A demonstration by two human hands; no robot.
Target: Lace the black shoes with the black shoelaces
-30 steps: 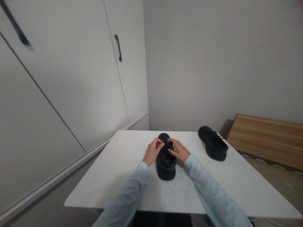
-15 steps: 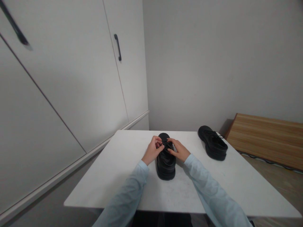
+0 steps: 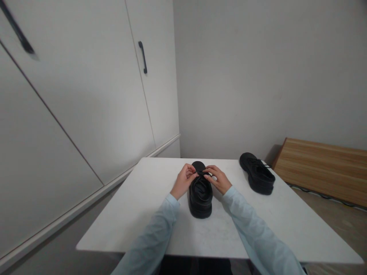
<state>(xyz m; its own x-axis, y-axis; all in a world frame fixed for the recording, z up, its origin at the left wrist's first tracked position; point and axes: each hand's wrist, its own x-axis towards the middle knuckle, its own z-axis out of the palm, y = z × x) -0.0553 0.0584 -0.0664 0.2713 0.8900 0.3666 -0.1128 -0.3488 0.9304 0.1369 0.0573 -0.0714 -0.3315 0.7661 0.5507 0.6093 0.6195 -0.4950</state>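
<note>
A black lace-up shoe (image 3: pixel 200 202) stands upright on the white table, its toe pointing away from me and its heel towards me. My left hand (image 3: pixel 185 179) is at the left side of its lacing, thumb and fingers pinched on the black shoelace (image 3: pixel 200 173). From the right, my right hand (image 3: pixel 218 179) pinches the lace too, with the thumb just below the forefinger. Between the two hands the lace spans the top of the tongue. My fingers partly hide the knot area.
A second black lace-up shoe (image 3: pixel 257 173) rests on the right part of the white table (image 3: pixel 137 214). Beyond the table's right edge is a wood-grain board (image 3: pixel 323 168). White cabinet doors (image 3: pixel 86 95) with dark handles rise on the left, and a grey wall stands behind.
My right hand has shifted slightly up the shoe, and its fingers have come closer to the lace. The left hand stays nearly in place. Both shoes remain where they were.
</note>
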